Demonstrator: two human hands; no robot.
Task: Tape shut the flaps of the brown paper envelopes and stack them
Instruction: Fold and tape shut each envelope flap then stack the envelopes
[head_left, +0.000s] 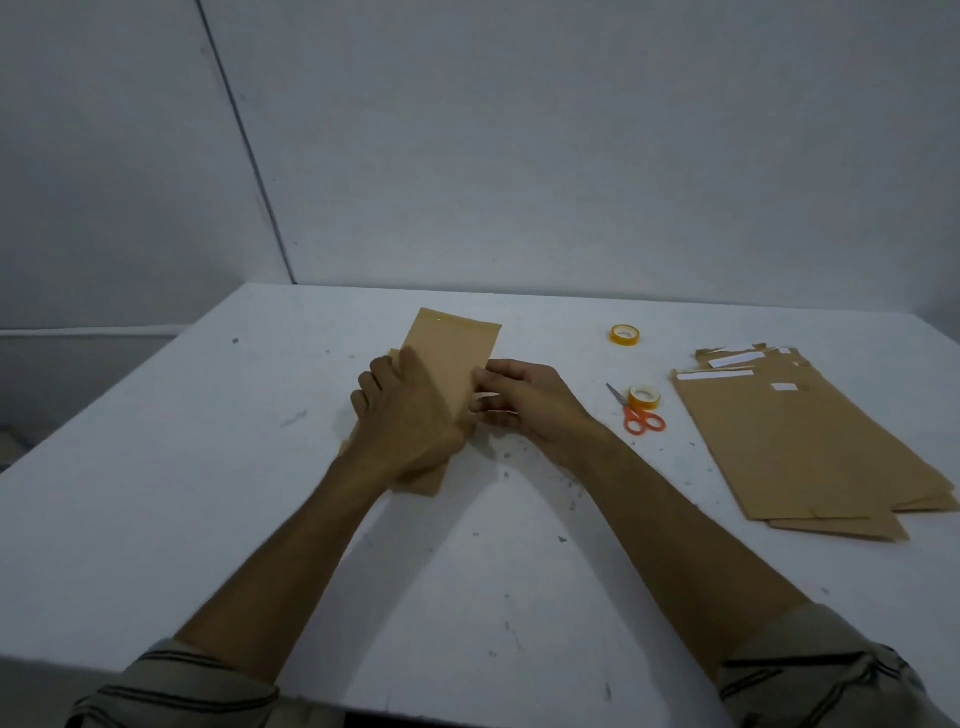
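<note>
A brown paper envelope (453, 353) lies in the middle of the white table, its far end raised toward the wall. My left hand (405, 415) lies over its near part, thumb on top and fingers wrapped round the left edge. My right hand (524, 397) pinches the envelope's right edge with curled fingers. More brown paper shows under my left hand, so the envelope seems to sit on others. At the right lies a stack of brown envelopes (800, 441) with white strips at their far ends. Two rolls of yellow tape sit on the table, one farther back (625, 334) and one nearer (644, 397).
Orange-handled scissors (636, 413) lie beside the nearer tape roll, between my right hand and the stack. The white table (208, 467) is scuffed and speckled. Grey walls close the back and left; the table's left edge drops off.
</note>
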